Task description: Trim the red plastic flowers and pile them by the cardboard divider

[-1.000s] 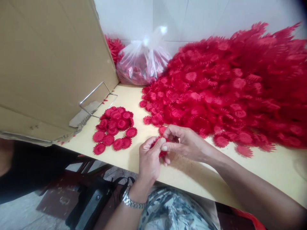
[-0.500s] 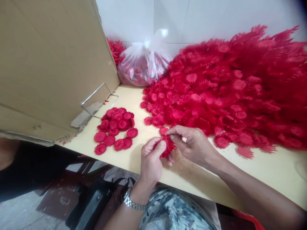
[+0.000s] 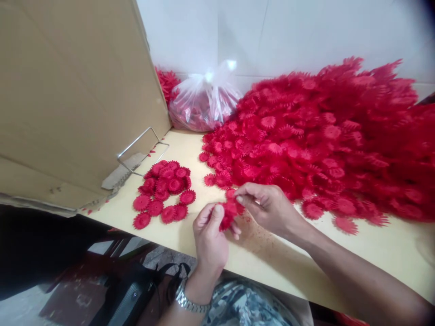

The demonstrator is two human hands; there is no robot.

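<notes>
Just over the table's front part, my left hand (image 3: 210,242) is closed with its thumb on a red toothed-edge flower piece (image 3: 227,219). My right hand (image 3: 277,210) pinches with thumb and forefinger at the upper right edge of that red piece; the exact contact is blurred. Left of my hands lies a small cluster of red round flower pieces (image 3: 166,181) with fringed rims. A large heap of similar red pieces (image 3: 288,145) spreads behind and to the right, its near edge close to my right hand.
A tall cardboard sheet (image 3: 74,99) borders the left side, with a bent metal wire frame (image 3: 136,142) at its foot. A tied clear plastic bag (image 3: 207,102) of red pieces stands against the wall. A dark-clothed person (image 3: 34,249) shows at lower left.
My left hand has shifted slightly left with the red flower piece, a little farther from my right fingertips. The background sits lower in the view.
</notes>
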